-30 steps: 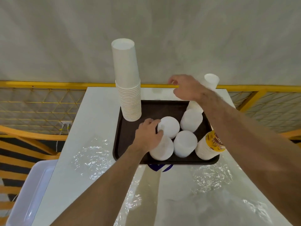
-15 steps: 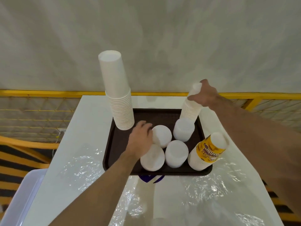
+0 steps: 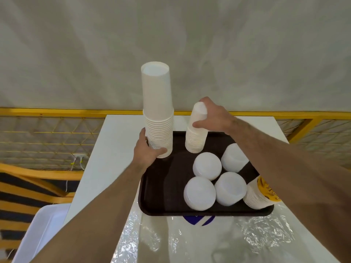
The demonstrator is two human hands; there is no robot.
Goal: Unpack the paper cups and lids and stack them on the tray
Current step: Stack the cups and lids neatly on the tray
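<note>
Left hand: gripping base of tall cup stack
Right hand: clasping top of shorter cup stack
Tray: on worktop

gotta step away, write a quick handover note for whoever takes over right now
Left hand: grips the base of the tall cup stack at the tray's far left corner.
Right hand: grips the top of the shorter cup stack standing on the tray's far side.
Done: both stacks upright on the tray; four white lid stacks grouped on its right half; a stack with a yellow label leans at the near right edge.
Left: steady and release both stacks, straighten the leaning one, clear the plastic wrap off the table.
</note>
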